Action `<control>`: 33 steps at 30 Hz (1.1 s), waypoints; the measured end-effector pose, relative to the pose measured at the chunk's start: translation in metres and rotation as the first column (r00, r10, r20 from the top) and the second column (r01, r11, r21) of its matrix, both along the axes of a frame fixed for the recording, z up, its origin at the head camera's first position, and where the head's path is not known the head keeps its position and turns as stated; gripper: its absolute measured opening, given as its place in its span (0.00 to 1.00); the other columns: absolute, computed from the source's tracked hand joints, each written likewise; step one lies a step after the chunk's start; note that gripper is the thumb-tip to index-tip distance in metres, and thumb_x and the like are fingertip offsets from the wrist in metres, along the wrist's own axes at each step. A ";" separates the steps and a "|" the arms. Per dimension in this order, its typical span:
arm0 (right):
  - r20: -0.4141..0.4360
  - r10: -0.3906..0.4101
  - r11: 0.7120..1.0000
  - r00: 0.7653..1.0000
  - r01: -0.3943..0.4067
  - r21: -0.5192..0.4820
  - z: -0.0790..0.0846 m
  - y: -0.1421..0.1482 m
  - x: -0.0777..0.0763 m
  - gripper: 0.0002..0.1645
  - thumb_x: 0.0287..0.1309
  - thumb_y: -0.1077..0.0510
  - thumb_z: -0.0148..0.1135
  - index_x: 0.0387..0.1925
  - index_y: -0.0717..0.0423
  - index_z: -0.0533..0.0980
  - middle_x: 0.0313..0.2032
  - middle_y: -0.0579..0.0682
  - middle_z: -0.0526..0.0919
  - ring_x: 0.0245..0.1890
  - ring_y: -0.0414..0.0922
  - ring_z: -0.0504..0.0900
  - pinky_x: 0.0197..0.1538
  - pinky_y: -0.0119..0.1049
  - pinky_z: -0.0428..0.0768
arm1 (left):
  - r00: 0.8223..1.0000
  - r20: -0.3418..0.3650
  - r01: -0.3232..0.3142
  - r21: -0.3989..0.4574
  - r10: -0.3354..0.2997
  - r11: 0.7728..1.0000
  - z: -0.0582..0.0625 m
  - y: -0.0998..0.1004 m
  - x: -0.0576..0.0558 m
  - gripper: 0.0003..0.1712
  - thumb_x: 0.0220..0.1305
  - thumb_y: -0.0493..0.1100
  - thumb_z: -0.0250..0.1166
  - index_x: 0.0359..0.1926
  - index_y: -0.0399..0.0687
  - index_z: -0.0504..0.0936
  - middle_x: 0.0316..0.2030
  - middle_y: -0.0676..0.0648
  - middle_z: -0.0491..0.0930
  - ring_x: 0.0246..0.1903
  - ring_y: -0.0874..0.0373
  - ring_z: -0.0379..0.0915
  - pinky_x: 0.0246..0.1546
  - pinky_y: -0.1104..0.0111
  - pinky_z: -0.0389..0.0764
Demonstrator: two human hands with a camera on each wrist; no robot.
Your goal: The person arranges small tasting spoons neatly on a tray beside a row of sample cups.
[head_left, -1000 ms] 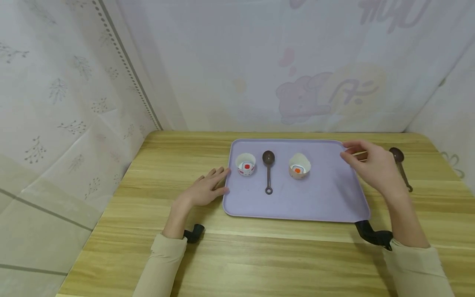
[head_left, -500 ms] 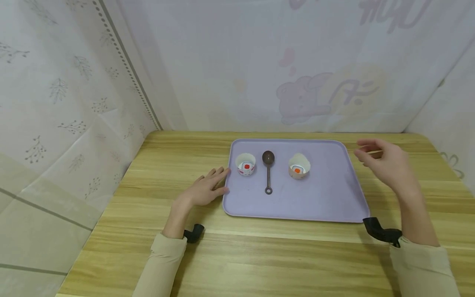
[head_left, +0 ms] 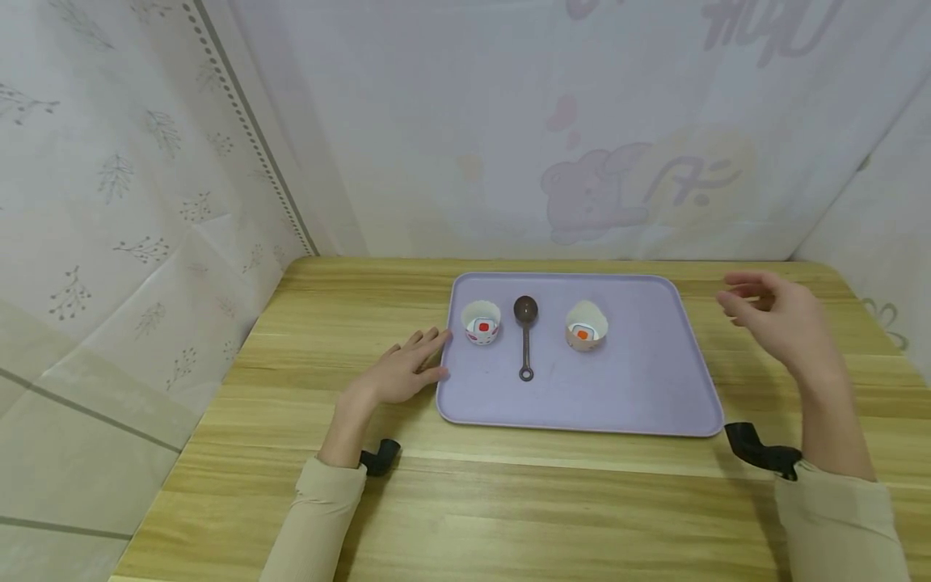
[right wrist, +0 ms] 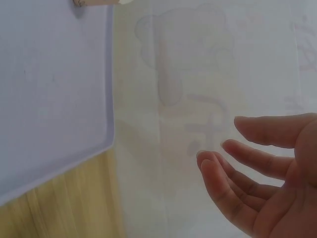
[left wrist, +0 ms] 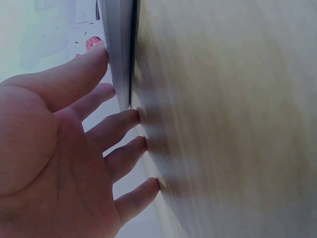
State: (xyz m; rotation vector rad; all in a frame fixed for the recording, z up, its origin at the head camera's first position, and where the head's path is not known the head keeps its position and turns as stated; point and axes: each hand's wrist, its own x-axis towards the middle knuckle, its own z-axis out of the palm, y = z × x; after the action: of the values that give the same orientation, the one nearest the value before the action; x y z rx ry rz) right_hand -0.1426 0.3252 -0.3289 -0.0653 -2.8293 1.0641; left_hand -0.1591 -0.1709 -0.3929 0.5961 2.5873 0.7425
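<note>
A lilac tray [head_left: 640, 388] lies on the wooden table. On it, a brown spoon [head_left: 526, 335] sits between two paper baking cups: a white one with red marks [head_left: 482, 323], holding a red-marked piece, and a tan-patterned one [head_left: 586, 326], holding an orange-marked piece. My left hand [head_left: 398, 370] rests spread at the tray's left edge, thumb against the rim and other fingertips down on the wood. Beyond the tray's right edge hovers my right hand [head_left: 781, 319], fingers loosely bent, thumb apart, nothing between them in the right wrist view [right wrist: 262, 173].
The wooden table [head_left: 509, 501] runs in front of and around the tray. A pale printed curtain [head_left: 465, 145] hangs right behind it, with more patterned cloth [head_left: 145, 202] at the left. Black wrist mounts [head_left: 764, 453] stick out beside both wrists.
My right hand has moved right, away from the tray's right rim. A second brown spoon seen earlier at the far right is now hidden behind that hand. My left hand stays put.
</note>
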 end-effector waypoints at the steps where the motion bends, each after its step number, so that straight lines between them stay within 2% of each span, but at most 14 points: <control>1: 0.000 -0.004 1.000 1.000 0.004 0.001 -0.001 0.002 0.000 0.32 0.72 0.43 0.57 0.65 0.61 0.72 0.51 0.60 0.80 0.29 0.24 0.78 0.30 0.22 0.74 | 1.000 0.000 0.000 0.000 0.000 1.000 0.000 0.000 0.000 0.38 0.78 0.50 0.54 0.80 0.46 0.51 0.78 0.36 0.46 0.77 0.36 0.35 0.73 0.38 0.38; 4: 0.002 -0.010 1.000 1.000 0.010 -0.009 -0.003 0.008 0.000 0.33 0.71 0.41 0.57 0.65 0.60 0.71 0.47 0.47 0.80 0.29 0.23 0.79 0.32 0.20 0.74 | 1.000 -0.001 0.002 0.001 -0.002 1.000 0.001 0.000 0.000 0.38 0.78 0.50 0.54 0.80 0.45 0.50 0.78 0.35 0.46 0.77 0.36 0.35 0.73 0.37 0.38; 5: 0.006 -0.011 1.000 1.000 0.011 -0.013 -0.004 0.010 0.000 0.34 0.71 0.41 0.57 0.66 0.60 0.71 0.47 0.44 0.79 0.30 0.23 0.78 0.32 0.19 0.74 | 1.000 -0.003 0.003 0.001 -0.003 1.000 0.001 0.001 0.000 0.38 0.78 0.50 0.54 0.80 0.45 0.51 0.78 0.35 0.46 0.77 0.36 0.35 0.73 0.37 0.38; 6: 0.008 -0.006 1.000 1.000 0.007 -0.022 -0.005 0.012 0.000 0.34 0.71 0.41 0.57 0.67 0.61 0.70 0.47 0.45 0.80 0.30 0.23 0.79 0.33 0.18 0.73 | 1.000 -0.003 0.004 0.002 -0.004 1.000 0.001 0.001 0.000 0.38 0.78 0.50 0.54 0.80 0.45 0.51 0.78 0.35 0.46 0.77 0.36 0.35 0.73 0.37 0.38; 9: 0.014 -0.004 0.999 1.000 0.005 -0.035 -0.006 0.018 -0.001 0.35 0.71 0.42 0.57 0.67 0.61 0.70 0.43 0.33 0.78 0.30 0.23 0.79 0.33 0.17 0.73 | 1.000 -0.003 0.005 0.003 -0.005 1.000 0.002 0.001 0.000 0.38 0.78 0.50 0.54 0.80 0.44 0.51 0.78 0.35 0.46 0.77 0.36 0.35 0.72 0.37 0.38; 11: 0.019 -0.006 1.000 1.000 0.006 -0.027 -0.007 0.021 -0.001 0.35 0.71 0.42 0.57 0.67 0.61 0.70 0.43 0.33 0.78 0.30 0.23 0.79 0.32 0.19 0.73 | 1.000 -0.003 0.005 0.003 -0.005 1.000 0.002 0.001 0.000 0.38 0.78 0.50 0.54 0.80 0.44 0.51 0.78 0.35 0.46 0.77 0.36 0.35 0.72 0.37 0.38; 13: 0.023 -0.010 1.000 1.000 0.010 -0.025 -0.009 0.025 -0.001 0.35 0.71 0.41 0.57 0.67 0.60 0.70 0.40 0.26 0.74 0.30 0.23 0.79 0.30 0.22 0.73 | 1.000 -0.002 0.005 0.005 -0.005 1.000 0.002 0.001 0.000 0.38 0.78 0.50 0.54 0.80 0.44 0.51 0.78 0.35 0.46 0.77 0.36 0.35 0.73 0.37 0.38; 16: 0.033 -0.006 1.000 0.999 0.007 -0.029 -0.012 0.029 -0.002 0.35 0.71 0.40 0.57 0.68 0.60 0.69 0.39 0.23 0.74 0.30 0.22 0.79 0.31 0.23 0.72 | 1.000 0.000 0.003 0.008 -0.003 1.000 0.003 0.001 0.001 0.38 0.78 0.50 0.54 0.80 0.45 0.51 0.78 0.35 0.46 0.77 0.36 0.35 0.73 0.37 0.38; 20: 0.028 0.008 0.999 1.000 -0.007 -0.054 -0.015 0.036 -0.004 0.35 0.72 0.42 0.57 0.67 0.62 0.68 0.36 0.20 0.75 0.30 0.24 0.80 0.34 0.18 0.72 | 1.000 -0.002 0.002 0.005 -0.002 1.000 0.002 0.001 0.000 0.38 0.78 0.50 0.54 0.80 0.45 0.51 0.78 0.35 0.46 0.77 0.37 0.35 0.73 0.37 0.38; 25: 0.004 0.034 0.998 0.999 -0.033 -0.058 -0.018 0.043 -0.004 0.32 0.71 0.45 0.59 0.64 0.64 0.69 0.36 0.20 0.74 0.30 0.27 0.80 0.32 0.19 0.76 | 1.000 -0.003 0.001 -0.002 -0.001 1.000 0.001 0.001 0.001 0.38 0.78 0.50 0.54 0.80 0.45 0.51 0.78 0.36 0.46 0.77 0.37 0.35 0.73 0.37 0.38; 28: 0.009 0.036 0.997 0.999 -0.035 -0.063 -0.020 0.047 -0.004 0.32 0.71 0.45 0.59 0.64 0.64 0.69 0.38 0.25 0.74 0.30 0.26 0.80 0.32 0.21 0.78 | 1.000 -0.005 0.003 -0.008 -0.003 1.000 0.001 0.000 0.000 0.38 0.78 0.50 0.54 0.80 0.45 0.51 0.78 0.36 0.46 0.77 0.37 0.35 0.73 0.38 0.39; 33: 0.034 0.000 1.000 0.999 0.001 -0.030 -0.025 0.049 -0.006 0.36 0.71 0.42 0.57 0.66 0.64 0.68 0.47 0.50 0.77 0.29 0.24 0.78 0.30 0.24 0.78 | 1.000 0.000 0.002 -0.008 -0.002 1.000 0.002 0.000 0.001 0.38 0.78 0.50 0.55 0.80 0.45 0.51 0.78 0.37 0.46 0.77 0.38 0.35 0.73 0.38 0.38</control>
State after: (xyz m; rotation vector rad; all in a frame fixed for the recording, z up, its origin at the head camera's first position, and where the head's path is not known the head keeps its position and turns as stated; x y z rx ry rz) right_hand -0.1481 0.3742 -0.3534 -0.0880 -2.8429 1.1165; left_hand -0.1581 -0.1705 -0.3911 0.5954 2.5880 0.7312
